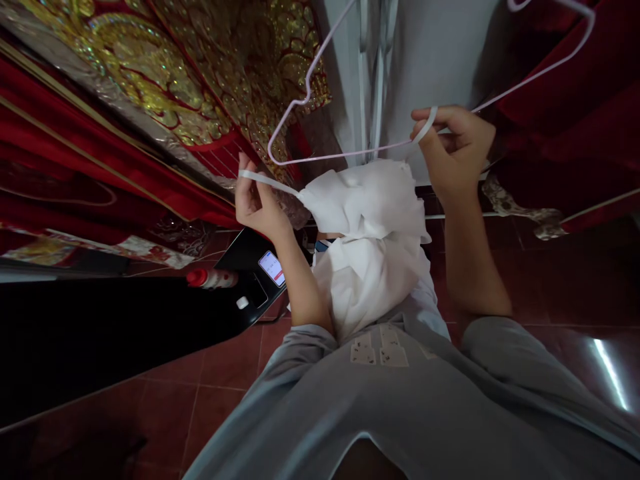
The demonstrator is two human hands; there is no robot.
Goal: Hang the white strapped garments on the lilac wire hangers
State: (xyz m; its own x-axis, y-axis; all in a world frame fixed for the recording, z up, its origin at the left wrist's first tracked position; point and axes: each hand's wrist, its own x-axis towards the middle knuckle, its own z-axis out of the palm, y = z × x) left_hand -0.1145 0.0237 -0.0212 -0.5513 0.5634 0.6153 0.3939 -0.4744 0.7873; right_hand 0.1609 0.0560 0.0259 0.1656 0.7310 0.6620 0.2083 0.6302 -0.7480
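Observation:
A white garment (380, 200) hangs down between my hands, and its lower part lies bunched on my lap. My left hand (260, 203) is closed on one thin white strap (273, 181), pulled taut out to the left. Higher up, my right hand (457, 150) pinches the other white strap (428, 125), which loops over its fingers. A pale pink wire hanger (330, 157) is just above the garment. Its lower bar passes at my right hand; whether those fingers also grip it, I cannot tell. The hanger's left end is apart from my left hand.
Red garments with gold sequins (150, 60) hang at the left, and dark red cloth (575, 113) hangs at the right. On a black table (125, 333) are a lit phone (271, 268), a red-capped bottle (213, 278) and a small white case (243, 303). Metal poles (373, 73) stand ahead.

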